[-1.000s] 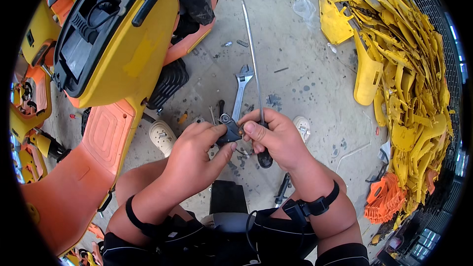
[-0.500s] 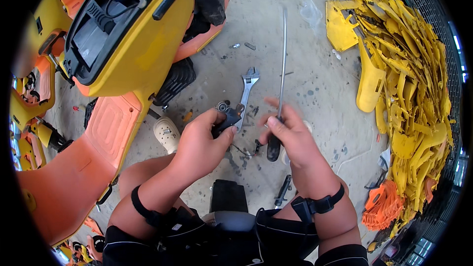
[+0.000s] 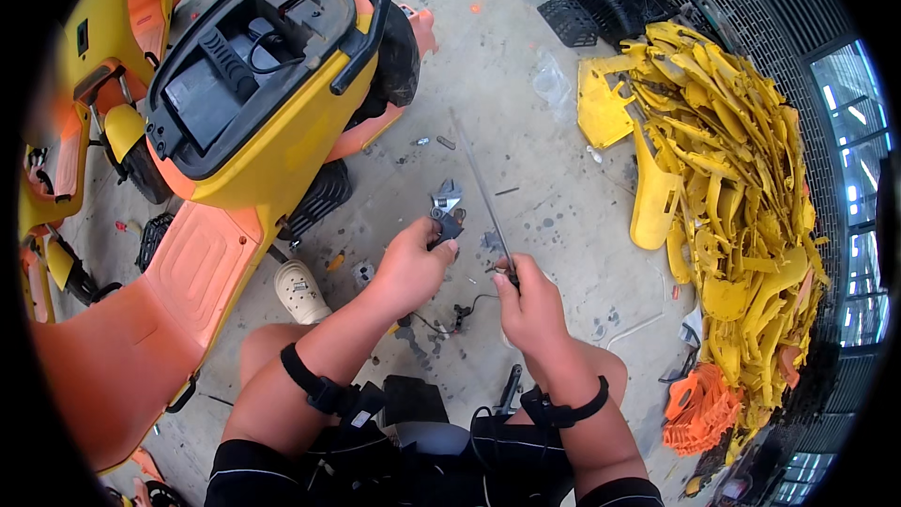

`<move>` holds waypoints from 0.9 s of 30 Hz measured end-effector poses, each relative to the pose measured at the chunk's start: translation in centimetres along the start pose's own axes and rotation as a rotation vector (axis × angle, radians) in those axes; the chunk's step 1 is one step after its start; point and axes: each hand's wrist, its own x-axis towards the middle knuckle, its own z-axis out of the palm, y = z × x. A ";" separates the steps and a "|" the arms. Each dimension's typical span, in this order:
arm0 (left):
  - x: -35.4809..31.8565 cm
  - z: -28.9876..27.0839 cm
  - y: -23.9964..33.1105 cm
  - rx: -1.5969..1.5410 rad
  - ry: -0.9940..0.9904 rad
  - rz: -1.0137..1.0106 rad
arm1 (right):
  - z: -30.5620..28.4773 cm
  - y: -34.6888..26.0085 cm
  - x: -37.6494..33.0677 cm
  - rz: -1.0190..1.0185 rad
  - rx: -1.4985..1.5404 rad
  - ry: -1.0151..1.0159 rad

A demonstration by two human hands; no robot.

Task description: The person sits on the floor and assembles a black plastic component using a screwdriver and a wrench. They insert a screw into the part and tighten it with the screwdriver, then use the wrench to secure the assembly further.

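My left hand [image 3: 413, 268] is closed around a small black part [image 3: 450, 224], pinched between thumb and fingers. Behind that part, an adjustable wrench [image 3: 448, 195] lies on the floor with only its head showing; its handle is hidden. In my right hand [image 3: 533, 308] is a long screwdriver [image 3: 486, 188], its thin metal shank slanting up and to the left. Most of the screwdriver's dark handle is covered by my fingers. The shank's tip is faint and stands clear of the black part.
A yellow and orange scooter [image 3: 282, 122] stands at the left, with more scooters beyond it. On the right are a tall heap of yellow plastic panels [image 3: 741, 197] and stacked orange pieces [image 3: 699, 408]. A thin cable [image 3: 450, 319] and small metal bits lie on the concrete floor.
The view has shifted. My right hand, blurred with looser fingers before, now closes round the screwdriver's handle, and the shank has tipped from nearly upright to the left. The left hand keeps its hold.
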 end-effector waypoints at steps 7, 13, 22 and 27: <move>-1.1 0.3 1.0 0.090 -0.031 -0.059 | 0.4 3.5 -0.5 -0.014 -0.419 -0.030; -2.0 -0.7 2.4 0.100 -0.070 -0.068 | 1.3 0.5 -1.6 0.008 -0.296 0.125; -1.4 -1.8 2.2 0.160 -0.051 -0.101 | 0.4 -2.9 -2.6 0.143 0.297 0.364; -1.8 0.1 2.3 0.309 -0.101 0.013 | 2.7 6.3 -3.7 0.199 -0.181 -0.050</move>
